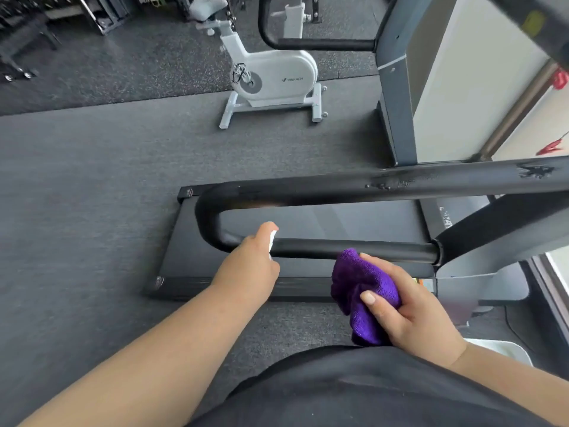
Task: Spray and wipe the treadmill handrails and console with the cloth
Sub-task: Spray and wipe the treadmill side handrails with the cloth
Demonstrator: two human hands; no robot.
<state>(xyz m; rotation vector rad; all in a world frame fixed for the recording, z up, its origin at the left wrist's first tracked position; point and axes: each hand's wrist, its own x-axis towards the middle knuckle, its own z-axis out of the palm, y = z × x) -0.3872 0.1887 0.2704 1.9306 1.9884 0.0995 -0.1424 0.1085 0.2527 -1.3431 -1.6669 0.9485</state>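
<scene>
The left arm reaches forward and slightly right, its hand (251,266) seen from the back, fingers curled around a small white sprayer (272,241) of which only a sliver shows past the knuckles. One finger sits raised on top of it, just beside the lower bar of the rail (354,248). The right hand (409,309) is nearer the body, wrist bent inward, thumb across the front of a bunched purple cloth (360,288) that it grasps. The cloth's top edge overlaps the lower bar in the view; whether it touches cannot be told.

The rail is a black U-shaped loop: the lower bar runs right to a collar, the upper bar runs off the right edge and shows scuffed patches. The belt (323,223) lies beneath it. The console is out of view. The sprayer's body and nozzle are hidden by the hand. A dark shirt fills the bottom of the view. A white bike (274,77) stands well beyond on the grey floor (92,195).
</scene>
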